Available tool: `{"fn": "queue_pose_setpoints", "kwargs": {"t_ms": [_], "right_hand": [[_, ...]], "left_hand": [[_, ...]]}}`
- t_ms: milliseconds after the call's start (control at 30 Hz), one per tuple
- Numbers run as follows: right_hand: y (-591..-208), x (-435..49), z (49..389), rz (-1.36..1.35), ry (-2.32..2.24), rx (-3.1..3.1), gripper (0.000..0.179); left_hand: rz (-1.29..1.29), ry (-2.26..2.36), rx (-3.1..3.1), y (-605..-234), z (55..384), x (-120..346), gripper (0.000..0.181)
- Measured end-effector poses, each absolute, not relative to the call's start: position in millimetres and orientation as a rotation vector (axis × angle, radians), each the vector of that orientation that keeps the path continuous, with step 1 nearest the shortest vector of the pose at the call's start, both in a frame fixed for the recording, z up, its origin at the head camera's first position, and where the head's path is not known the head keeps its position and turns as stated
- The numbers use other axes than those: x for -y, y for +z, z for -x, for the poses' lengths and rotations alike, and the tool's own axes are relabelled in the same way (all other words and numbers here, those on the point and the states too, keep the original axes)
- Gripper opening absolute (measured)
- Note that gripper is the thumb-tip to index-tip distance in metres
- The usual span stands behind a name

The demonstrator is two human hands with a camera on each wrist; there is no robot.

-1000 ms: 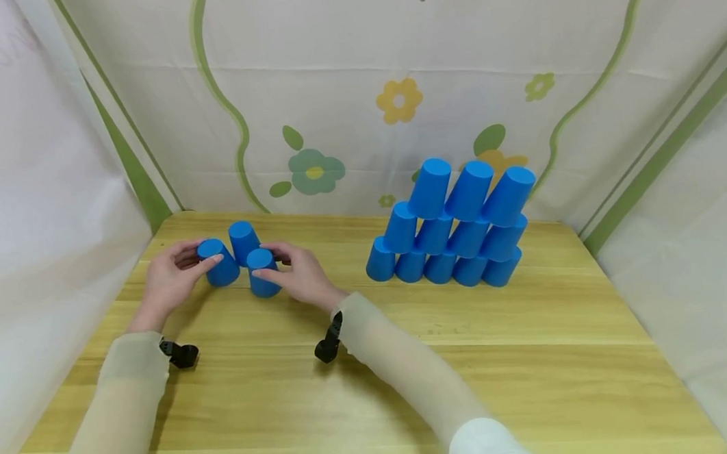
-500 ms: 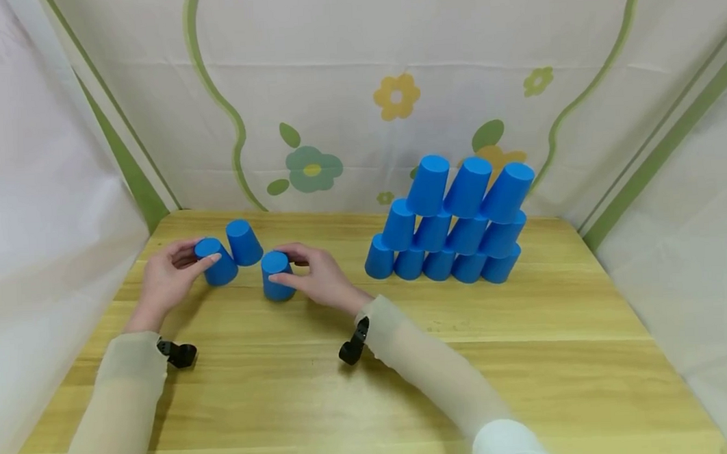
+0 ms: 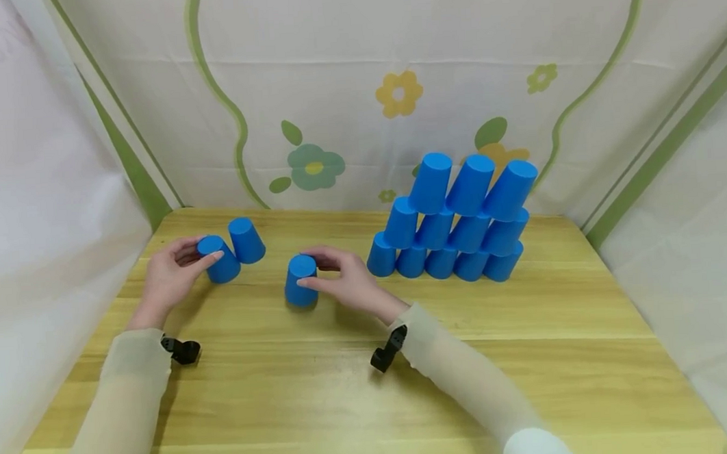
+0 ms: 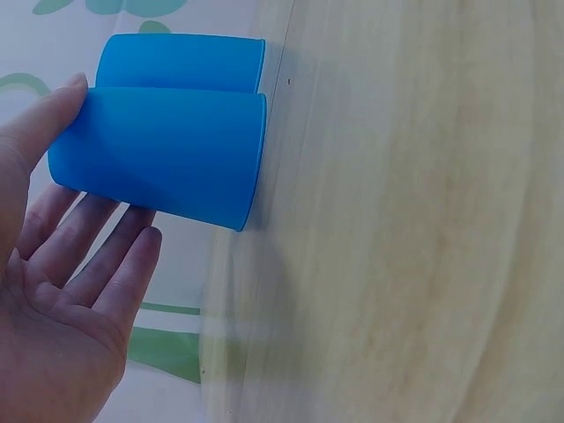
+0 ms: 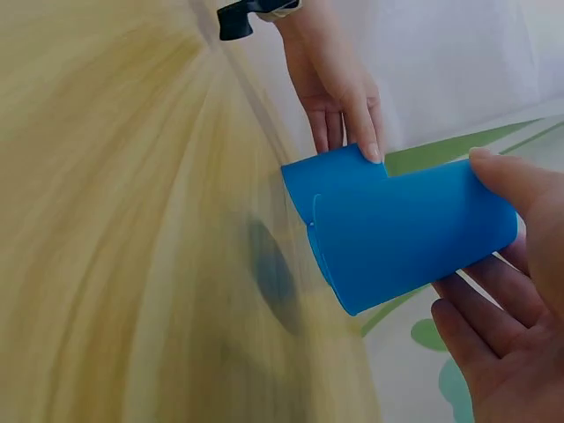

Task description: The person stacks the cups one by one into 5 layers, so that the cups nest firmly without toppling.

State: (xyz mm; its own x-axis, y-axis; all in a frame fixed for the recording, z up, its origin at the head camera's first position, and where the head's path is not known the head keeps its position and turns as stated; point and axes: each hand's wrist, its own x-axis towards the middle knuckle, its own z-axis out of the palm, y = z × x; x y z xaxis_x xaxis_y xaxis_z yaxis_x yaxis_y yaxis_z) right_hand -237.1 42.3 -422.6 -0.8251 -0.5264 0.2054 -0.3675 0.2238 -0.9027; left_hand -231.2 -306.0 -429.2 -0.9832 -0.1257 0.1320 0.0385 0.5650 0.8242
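Note:
My left hand (image 3: pixel 172 275) holds an upside-down blue cup (image 3: pixel 222 263) between thumb and fingers at the left of the table. Right behind that cup, another upside-down blue cup (image 3: pixel 247 241) stands on the wood. In the left wrist view the two overlap, with the held cup (image 4: pixel 159 150) in front. Toward the middle, my right hand (image 3: pixel 351 282) pinches a third blue cup (image 3: pixel 300 285), also mouth down. The right wrist view shows this cup (image 5: pixel 405 233) with its rim off the table and a shadow beneath it.
Blue cups (image 3: pixel 440 231) form a three-level stack at the back right, all upside down, with three on top. The wooden table (image 3: pixel 323 394) meets a white cloth backdrop (image 3: pixel 332 98) with flower prints behind, and cloth walls rise at both sides.
My right hand has carried its cup rightward and slightly toward me, away from the other two cups. The left hand keeps its hold in the same place.

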Motion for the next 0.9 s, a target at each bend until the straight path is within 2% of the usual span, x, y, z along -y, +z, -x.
{"fn": "queue_pose_setpoints", "kwargs": {"t_ms": [300, 500, 900], "right_hand": [[-434, -86, 232, 0.883, -1.689, -2.347, 0.054], [-441, -111, 227, 0.830, -1.656, -2.399, 0.057], [-449, -150, 212, 0.681, -1.683, -2.453, 0.053]], "left_hand": [[-0.076, -1.381, 2.625, -429, 233, 305, 0.075], [-0.078, -1.385, 2.624, -428, 231, 306, 0.075], [-0.070, -1.390, 2.623, -430, 232, 306, 0.077]]}}
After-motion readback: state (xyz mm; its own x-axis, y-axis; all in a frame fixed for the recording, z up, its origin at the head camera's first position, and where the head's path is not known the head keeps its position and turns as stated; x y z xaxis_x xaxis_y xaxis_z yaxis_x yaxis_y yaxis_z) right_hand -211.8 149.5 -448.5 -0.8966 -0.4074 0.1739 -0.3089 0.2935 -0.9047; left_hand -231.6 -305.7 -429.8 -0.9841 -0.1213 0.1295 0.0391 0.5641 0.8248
